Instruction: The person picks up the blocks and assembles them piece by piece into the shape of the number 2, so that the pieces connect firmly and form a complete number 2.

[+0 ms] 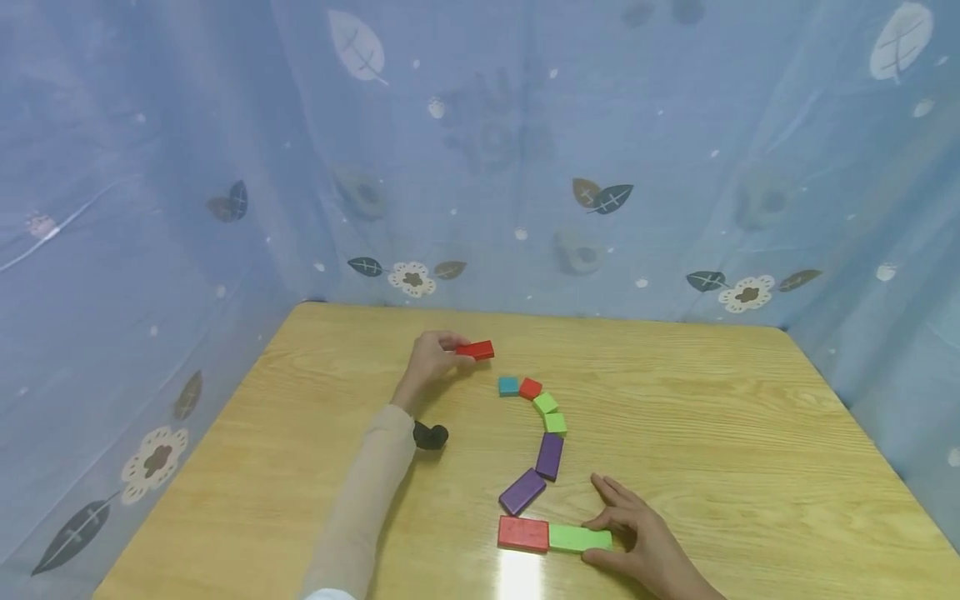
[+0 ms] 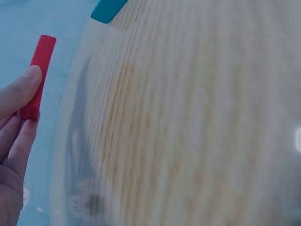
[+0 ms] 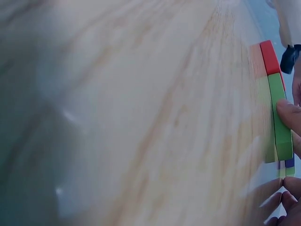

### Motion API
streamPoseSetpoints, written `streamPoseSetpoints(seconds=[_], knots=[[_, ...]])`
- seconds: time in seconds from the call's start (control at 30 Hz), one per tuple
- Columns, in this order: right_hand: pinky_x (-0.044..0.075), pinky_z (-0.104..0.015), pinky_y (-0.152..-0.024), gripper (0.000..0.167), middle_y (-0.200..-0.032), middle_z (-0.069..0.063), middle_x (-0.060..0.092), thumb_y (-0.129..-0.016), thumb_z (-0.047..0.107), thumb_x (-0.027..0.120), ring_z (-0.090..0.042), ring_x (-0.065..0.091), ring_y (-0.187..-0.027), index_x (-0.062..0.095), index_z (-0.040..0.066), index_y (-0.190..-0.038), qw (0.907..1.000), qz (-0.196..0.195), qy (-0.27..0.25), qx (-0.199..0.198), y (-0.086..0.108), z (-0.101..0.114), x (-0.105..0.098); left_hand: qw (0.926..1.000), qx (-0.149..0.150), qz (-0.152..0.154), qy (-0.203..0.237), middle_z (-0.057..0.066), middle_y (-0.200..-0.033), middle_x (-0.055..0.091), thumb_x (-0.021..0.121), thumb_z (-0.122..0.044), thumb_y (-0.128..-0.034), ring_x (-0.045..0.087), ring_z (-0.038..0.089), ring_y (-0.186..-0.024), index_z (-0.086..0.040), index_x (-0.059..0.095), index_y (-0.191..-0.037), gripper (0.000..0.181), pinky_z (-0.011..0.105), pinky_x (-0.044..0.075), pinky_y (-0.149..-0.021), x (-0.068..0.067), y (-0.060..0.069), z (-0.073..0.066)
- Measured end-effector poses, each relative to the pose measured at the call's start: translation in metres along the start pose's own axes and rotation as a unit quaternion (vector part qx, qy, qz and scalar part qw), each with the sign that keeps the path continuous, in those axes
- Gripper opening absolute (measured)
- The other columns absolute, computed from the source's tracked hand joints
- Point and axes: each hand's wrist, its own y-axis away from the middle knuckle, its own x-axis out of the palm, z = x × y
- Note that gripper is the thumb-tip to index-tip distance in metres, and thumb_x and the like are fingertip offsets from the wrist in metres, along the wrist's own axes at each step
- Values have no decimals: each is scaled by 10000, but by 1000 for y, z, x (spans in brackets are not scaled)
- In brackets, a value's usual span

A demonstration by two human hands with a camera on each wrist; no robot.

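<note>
Pinched between thumb and fingers of my left hand point(image 1: 433, 357) is a red block point(image 1: 477, 350), held near the far end of the block curve; the left wrist view shows its long narrow side point(image 2: 43, 59). At the near end, my right hand point(image 1: 637, 533) grips a long green block point(image 1: 573, 538) by its right end, thumb on the near side. That green block meets a long red block point(image 1: 523, 534) end to end. Between the hands curve two purple blocks point(image 1: 550, 457), two small green blocks point(image 1: 555, 424), a small red block point(image 1: 530, 388) and a teal block point(image 1: 508, 386).
The wooden table point(image 1: 712, 417) is bordered by a blue patterned curtain point(image 1: 480, 167) at the back and sides. A black wrist camera point(image 1: 431, 436) sticks out from the left sleeve point(image 1: 367, 492), left of the curve.
</note>
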Motion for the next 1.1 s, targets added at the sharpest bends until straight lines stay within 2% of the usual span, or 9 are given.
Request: streamPoseSetpoints(seconds=[0.07, 0.17, 0.33, 0.43, 0.6, 0.63, 0.87, 1.0, 1.1], knots=[[293, -685, -938, 229, -1396, -186, 485, -718, 437, 789, 16, 271, -1327, 726, 293, -885, 10000, -52, -12, -37, 1, -1, 0, 10000, -25, 39, 5, 113, -1027, 713, 826, -85, -725, 648, 261, -1022, -37, 729, -1005, 300, 380, 477, -907, -1, 4, 0], [297, -681, -937, 226, -1399, -184, 482, -717, 424, 793, 109, 217, -1290, 728, 292, -888, 10000, -60, -13, -37, 1, -1, -1, 9997, -97, 216, -56, 93, -1038, 711, 834, -101, -724, 639, 250, -1046, -60, 732, -996, 293, 382, 471, -920, -2, 10, 1], [350, -594, -959, 218, -1389, -147, 506, -692, 391, 821, 58, 273, -1306, 725, 315, -872, 9995, -224, 209, -40, 2, -1, 0, 9991, -150, 393, 68, 103, -1055, 705, 834, -73, -713, 634, 259, -1065, -48, 731, -991, 297, 390, 464, -941, 1, 16, 7], [372, -513, -978, 224, -1379, -134, 519, -672, 357, 841, 11, 317, -1312, 723, 320, -859, 9988, -380, 298, -74, 2, -2, 2, 9997, -140, 153, 111, 117, -1041, 706, 840, -66, -704, 637, 277, -1052, -35, 730, -976, 296, 391, 468, -937, 6, 19, 9], [371, -492, -987, 230, -1389, -142, 506, -679, 350, 836, 33, 291, -1314, 725, 305, -876, 9989, -322, 297, -142, 1, -4, 4, 9988, -118, -412, -230, 131, -1000, 713, 856, -73, -687, 656, 297, -1005, -18, 734, -934, 280, 385, 498, -887, 17, 25, 9], [370, -536, -969, 231, -1391, -141, 504, -681, 351, 834, 34, 286, -1315, 726, 302, -879, 9990, -298, 304, -159, 1, -4, 4, 9984, -128, -476, -289, 130, -999, 713, 858, -77, -685, 659, 295, -998, -21, 737, -930, 279, 382, 503, -877, 18, 26, 9], [326, -667, -932, 221, -1397, -159, 489, -684, 325, 839, -79, 324, -1339, 724, 286, -869, 9995, -242, 151, -168, -1, -2, 4, 9971, -254, -647, -313, 131, -995, 714, 868, -90, -675, 667, 290, -983, -34, 747, -927, 285, 377, 512, -860, 21, 32, 4], [328, -651, -939, 221, -1397, -145, 491, -677, 321, 843, -130, 341, -1337, 721, 298, -860, 9993, -278, 207, -150, -1, -2, 3, 9964, -331, -745, -252, 129, -990, 712, 863, -66, -672, 666, 295, -979, -29, 743, -923, 280, 382, 515, -854, 20, 41, 1], [358, -552, -981, 226, -1394, -127, 500, -670, 331, 846, -38, 313, -1328, 717, 316, -855, 9989, -327, 311, -104, 0, -2, 3, 9957, -404, -815, -183, 113, -969, 717, 861, -50, -668, 667, 275, -960, -35, 745, -911, 269, 381, 515, -846, 21, 48, -4]])
